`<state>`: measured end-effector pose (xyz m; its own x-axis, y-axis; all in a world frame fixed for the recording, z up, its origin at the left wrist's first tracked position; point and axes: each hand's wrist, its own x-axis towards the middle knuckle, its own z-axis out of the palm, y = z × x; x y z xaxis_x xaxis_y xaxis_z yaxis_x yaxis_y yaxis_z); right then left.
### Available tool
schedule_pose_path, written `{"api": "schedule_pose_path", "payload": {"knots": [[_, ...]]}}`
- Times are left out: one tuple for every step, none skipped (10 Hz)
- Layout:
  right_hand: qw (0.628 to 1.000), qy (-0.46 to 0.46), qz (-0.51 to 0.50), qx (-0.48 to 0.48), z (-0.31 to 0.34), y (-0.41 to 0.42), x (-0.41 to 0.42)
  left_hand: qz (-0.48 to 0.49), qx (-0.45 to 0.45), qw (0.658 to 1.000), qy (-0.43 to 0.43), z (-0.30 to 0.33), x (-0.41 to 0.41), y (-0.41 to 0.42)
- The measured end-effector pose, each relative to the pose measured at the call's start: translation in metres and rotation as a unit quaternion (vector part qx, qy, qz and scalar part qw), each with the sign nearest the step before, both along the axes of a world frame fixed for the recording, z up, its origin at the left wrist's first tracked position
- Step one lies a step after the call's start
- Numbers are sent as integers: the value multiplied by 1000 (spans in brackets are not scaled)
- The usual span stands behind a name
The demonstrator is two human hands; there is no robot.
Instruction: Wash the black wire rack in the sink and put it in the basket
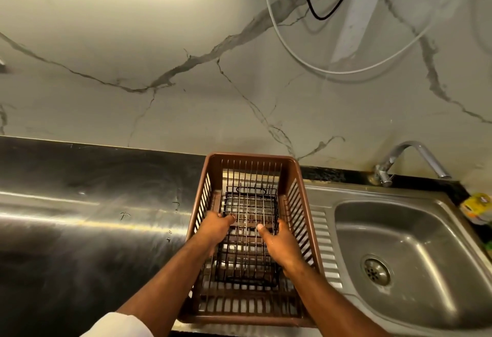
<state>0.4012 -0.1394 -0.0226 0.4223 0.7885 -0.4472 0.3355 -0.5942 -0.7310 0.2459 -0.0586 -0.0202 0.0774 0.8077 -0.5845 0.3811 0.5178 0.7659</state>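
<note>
**Both hands on the black wire rack inside the brown basket**

The black wire rack (249, 238) sits inside the brown slatted basket (297, 174), lying along the basket's length with its looped wire handle at the end farthest from the hands. The left hand (214, 226) reaches into the basket from the near edge and grips the rack's left rim, its fingers curled over the top wire and the thumb lying along the upper edge. The right hand (279, 242) grips the opposite rim, the thumb resting on the rack's top wires and the fingers wrapped down the outer side, between the rack and the basket wall. Whether the rack's underside touches the basket floor cannot be told from this angle.

The basket stands on the ribbed drainboard (323, 232), which shows just to the right of the right hand. Beyond that, well to the right, lies the steel sink (404, 232) with its round drain (375, 270), and the faucet (415, 155) stands behind it against the marble wall (159, 70). To the left of the left hand stretches the dark countertop (80, 216), streaked with reflected light. A white sleeve (119, 326) shows low on the left arm. Past the far right edge of the sink lies a yellow packet (476, 206), blurred. A black cable (319, 3) and a white hose (306, 62) hang looped on the wall above
</note>
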Motion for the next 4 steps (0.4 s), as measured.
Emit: {"api": "schedule_pose_path", "payload": {"knots": [[1000,-14,9,1,5,-2,-1,10,14,1000,11,6,3,-4],[998,-58,38,4,10,-5,-2,-11,67,996,50,9,6,-10],[990,-124,55,38,19,-4,2,-26,139,988,65,21,6,-12],[978,-167,73,100,34,4,6,-22,221,973,66,44,12,-8]]}}
